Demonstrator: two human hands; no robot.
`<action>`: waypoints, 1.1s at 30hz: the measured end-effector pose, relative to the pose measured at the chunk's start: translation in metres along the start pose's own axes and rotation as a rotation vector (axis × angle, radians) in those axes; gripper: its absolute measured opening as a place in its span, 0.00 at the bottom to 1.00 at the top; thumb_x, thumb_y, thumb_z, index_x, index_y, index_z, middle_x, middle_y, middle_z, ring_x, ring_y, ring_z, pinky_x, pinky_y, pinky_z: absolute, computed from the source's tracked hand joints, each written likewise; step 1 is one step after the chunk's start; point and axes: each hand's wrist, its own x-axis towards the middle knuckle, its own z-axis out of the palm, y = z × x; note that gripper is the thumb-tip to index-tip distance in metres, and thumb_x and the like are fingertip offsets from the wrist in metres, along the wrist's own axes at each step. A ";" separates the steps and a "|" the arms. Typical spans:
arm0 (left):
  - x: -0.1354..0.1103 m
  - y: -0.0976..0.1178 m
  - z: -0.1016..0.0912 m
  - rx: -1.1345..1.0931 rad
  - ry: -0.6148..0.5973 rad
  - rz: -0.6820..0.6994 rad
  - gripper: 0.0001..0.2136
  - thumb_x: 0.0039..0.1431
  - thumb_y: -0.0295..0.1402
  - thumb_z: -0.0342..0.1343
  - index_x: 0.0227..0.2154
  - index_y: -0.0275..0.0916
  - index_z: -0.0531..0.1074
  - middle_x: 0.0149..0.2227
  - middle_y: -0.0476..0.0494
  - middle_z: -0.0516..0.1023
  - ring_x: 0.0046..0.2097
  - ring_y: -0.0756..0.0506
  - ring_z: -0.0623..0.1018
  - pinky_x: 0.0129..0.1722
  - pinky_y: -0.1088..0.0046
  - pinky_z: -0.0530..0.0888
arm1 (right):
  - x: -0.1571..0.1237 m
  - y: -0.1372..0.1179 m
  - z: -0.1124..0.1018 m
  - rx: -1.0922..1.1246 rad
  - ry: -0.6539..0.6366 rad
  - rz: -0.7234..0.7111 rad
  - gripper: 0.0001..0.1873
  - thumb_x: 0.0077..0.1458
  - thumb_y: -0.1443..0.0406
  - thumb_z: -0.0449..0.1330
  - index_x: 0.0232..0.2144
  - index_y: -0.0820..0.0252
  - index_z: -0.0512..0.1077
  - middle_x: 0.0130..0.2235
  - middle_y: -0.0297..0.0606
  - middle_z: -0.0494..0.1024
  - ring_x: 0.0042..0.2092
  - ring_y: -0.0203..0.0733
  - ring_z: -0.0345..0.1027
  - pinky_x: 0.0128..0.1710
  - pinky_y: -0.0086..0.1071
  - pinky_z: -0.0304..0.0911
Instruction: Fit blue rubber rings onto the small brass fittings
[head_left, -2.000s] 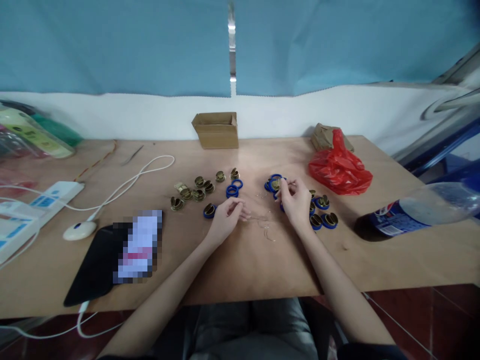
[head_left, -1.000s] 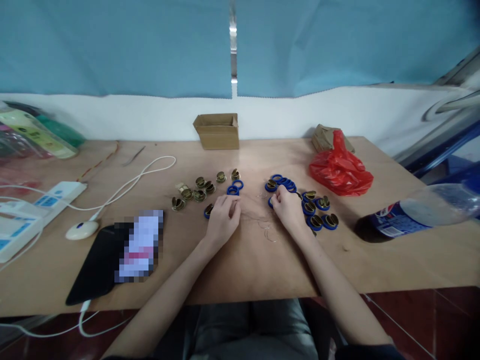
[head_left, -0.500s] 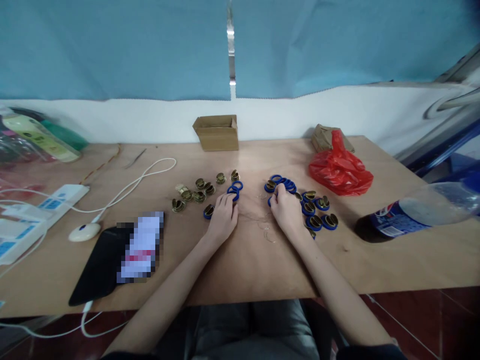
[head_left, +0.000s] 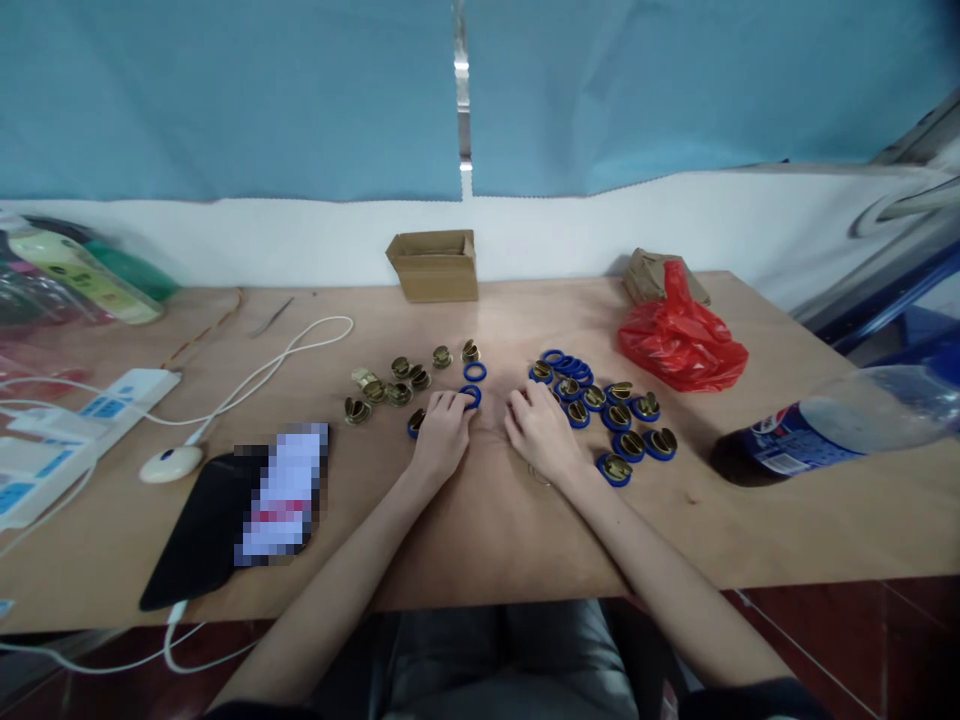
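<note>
My left hand (head_left: pixel 442 436) rests on the wooden table (head_left: pixel 480 520), its fingertips pinched on a blue ring (head_left: pixel 472 396). Another blue ring (head_left: pixel 475 371) lies just beyond it. To the left lie several loose brass pieces (head_left: pixel 390 386), and a brass piece in a blue ring (head_left: pixel 415 421) sits beside my left thumb. My right hand (head_left: pixel 537 432) lies close to the left one with its fingers curled down; what they hold is hidden. Right of it is a cluster of brass pieces fitted in blue rings (head_left: pixel 619 418) and several bare blue rings (head_left: pixel 566 362).
A small open cardboard box (head_left: pixel 433 265) stands at the back. A red plastic bag (head_left: pixel 679 346) and a lying bottle (head_left: pixel 825 420) are on the right. A black device (head_left: pixel 191 535), a white puck with cable (head_left: pixel 169 463) and a power strip (head_left: pixel 82 410) lie left.
My right hand has left the ringed pieces and moved left toward the table's middle. My left hand reached forward to the blue rings; one ring now lies apart from the other.
</note>
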 end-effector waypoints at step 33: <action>-0.004 0.021 -0.011 -0.026 -0.063 0.126 0.04 0.63 0.32 0.56 0.37 0.38 0.74 0.38 0.41 0.76 0.42 0.41 0.76 0.45 0.62 0.75 | 0.002 0.000 0.001 0.534 0.102 0.254 0.03 0.57 0.66 0.57 0.34 0.56 0.64 0.40 0.41 0.72 0.43 0.48 0.69 0.45 0.40 0.65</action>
